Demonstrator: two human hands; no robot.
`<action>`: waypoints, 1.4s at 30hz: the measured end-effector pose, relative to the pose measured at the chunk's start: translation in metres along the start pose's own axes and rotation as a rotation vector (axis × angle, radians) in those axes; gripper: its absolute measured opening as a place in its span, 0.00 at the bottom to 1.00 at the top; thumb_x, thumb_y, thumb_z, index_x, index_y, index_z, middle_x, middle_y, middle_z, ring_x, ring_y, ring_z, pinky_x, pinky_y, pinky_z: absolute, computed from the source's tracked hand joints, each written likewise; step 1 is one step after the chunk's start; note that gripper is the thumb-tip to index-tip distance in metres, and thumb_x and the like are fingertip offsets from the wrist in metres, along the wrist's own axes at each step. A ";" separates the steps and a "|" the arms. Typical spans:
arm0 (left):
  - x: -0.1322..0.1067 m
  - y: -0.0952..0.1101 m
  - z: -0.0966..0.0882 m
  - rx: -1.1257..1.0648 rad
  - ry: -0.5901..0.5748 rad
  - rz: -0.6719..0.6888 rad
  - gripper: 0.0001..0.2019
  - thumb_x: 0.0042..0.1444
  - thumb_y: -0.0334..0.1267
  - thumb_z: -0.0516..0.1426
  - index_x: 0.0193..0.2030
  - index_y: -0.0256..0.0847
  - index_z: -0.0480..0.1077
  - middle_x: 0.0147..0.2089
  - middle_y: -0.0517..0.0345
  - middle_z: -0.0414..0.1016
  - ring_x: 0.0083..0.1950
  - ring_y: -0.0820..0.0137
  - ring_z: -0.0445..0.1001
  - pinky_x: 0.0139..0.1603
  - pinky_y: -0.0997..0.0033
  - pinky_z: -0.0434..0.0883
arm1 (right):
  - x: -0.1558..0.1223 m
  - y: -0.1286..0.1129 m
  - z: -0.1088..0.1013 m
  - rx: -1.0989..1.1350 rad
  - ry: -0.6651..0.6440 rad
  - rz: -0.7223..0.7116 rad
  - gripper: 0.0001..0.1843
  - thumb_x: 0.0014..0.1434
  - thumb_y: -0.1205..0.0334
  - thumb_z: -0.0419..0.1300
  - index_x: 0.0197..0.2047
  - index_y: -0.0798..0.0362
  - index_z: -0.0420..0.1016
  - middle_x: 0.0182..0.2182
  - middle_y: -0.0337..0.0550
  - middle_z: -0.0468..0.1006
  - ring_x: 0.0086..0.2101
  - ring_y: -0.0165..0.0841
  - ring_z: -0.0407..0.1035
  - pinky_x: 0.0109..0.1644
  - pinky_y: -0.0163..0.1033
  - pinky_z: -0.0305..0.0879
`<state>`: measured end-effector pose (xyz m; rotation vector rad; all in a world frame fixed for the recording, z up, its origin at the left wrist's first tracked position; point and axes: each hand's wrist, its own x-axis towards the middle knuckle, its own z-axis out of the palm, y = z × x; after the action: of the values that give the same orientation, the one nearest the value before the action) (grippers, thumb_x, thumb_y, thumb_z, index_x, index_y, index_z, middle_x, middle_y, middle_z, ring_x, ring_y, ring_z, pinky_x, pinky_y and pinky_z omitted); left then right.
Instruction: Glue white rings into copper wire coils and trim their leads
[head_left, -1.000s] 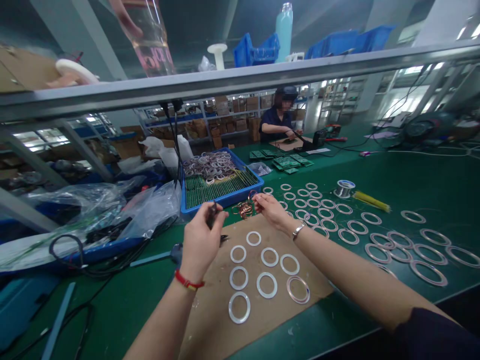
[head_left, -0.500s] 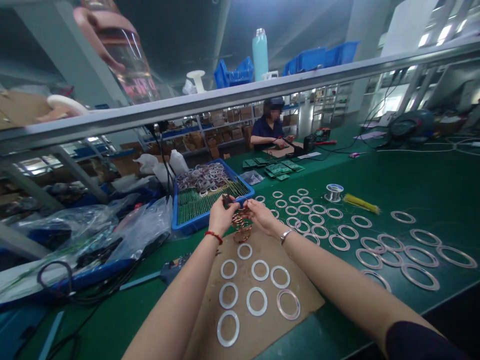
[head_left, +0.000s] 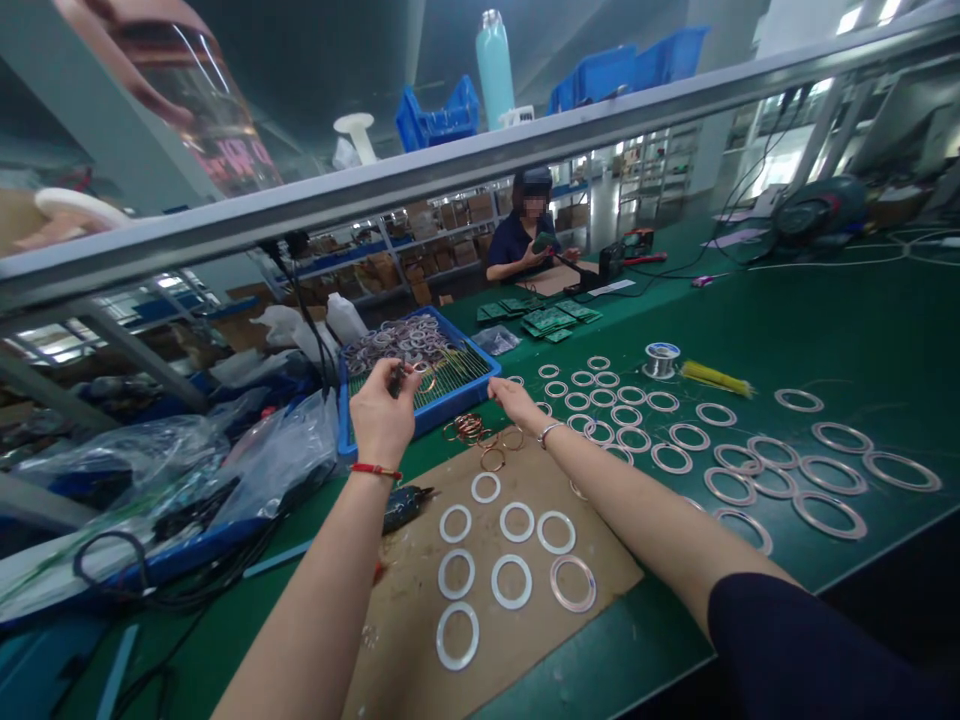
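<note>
My left hand [head_left: 384,412], raised by the near side of a blue tray [head_left: 457,398], is closed on a small dark object [head_left: 397,378] whose kind I cannot make out. Just right of it shows a thin copper ring [head_left: 428,384]; whether the hand holds it is unclear. My right hand [head_left: 516,402] is over the tray's right corner, fingers pinched together; anything between them is hidden. Between and below the hands lies a pile of copper wire rings [head_left: 469,428]. Several flat white rings [head_left: 512,582] and a copper-faced ring [head_left: 573,584] rest on brown cardboard [head_left: 540,645].
Many flat copper-faced rings [head_left: 671,457] spread over the green mat at right, near a solder wire spool [head_left: 662,362] and a yellow bundle [head_left: 716,380]. A dark tool [head_left: 405,507] lies beside my left forearm. Across the bench sits a co-worker [head_left: 517,235] near green circuit boards [head_left: 547,320].
My hands have moved apart, the left one up and left with the dark object. The copper rings that were between them now lie on the bench. The co-worker has lifted a hand.
</note>
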<state>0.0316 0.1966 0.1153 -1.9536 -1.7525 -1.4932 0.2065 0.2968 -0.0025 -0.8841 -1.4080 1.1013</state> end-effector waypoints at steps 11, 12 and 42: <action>-0.087 0.031 -0.007 -0.114 -0.363 0.074 0.07 0.58 0.42 0.57 0.40 0.42 0.69 0.35 0.65 0.74 0.32 0.77 0.71 0.34 0.80 0.63 | -0.104 -0.075 0.001 0.081 -0.420 0.216 0.19 0.62 0.52 0.53 0.51 0.56 0.64 0.39 0.45 0.72 0.38 0.29 0.68 0.43 0.36 0.63; -0.094 0.034 -0.006 -0.138 -0.385 0.065 0.08 0.58 0.43 0.57 0.40 0.42 0.69 0.35 0.65 0.74 0.32 0.77 0.71 0.34 0.80 0.63 | -0.116 -0.074 -0.002 0.134 -0.468 0.302 0.18 0.62 0.51 0.53 0.47 0.57 0.65 0.32 0.42 0.70 0.31 0.27 0.66 0.37 0.34 0.63; -0.141 0.051 0.045 0.378 -0.713 0.327 0.10 0.62 0.39 0.52 0.49 0.43 0.66 0.36 0.57 0.76 0.33 0.66 0.74 0.27 0.71 0.59 | -0.232 -0.039 -0.074 -1.160 -0.063 -0.187 0.08 0.57 0.62 0.59 0.39 0.53 0.76 0.43 0.47 0.70 0.42 0.37 0.62 0.44 0.42 0.51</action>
<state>0.1204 0.1120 0.0177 -2.5452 -1.6258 -0.3309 0.3129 0.0767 -0.0357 -1.4563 -2.1440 0.0667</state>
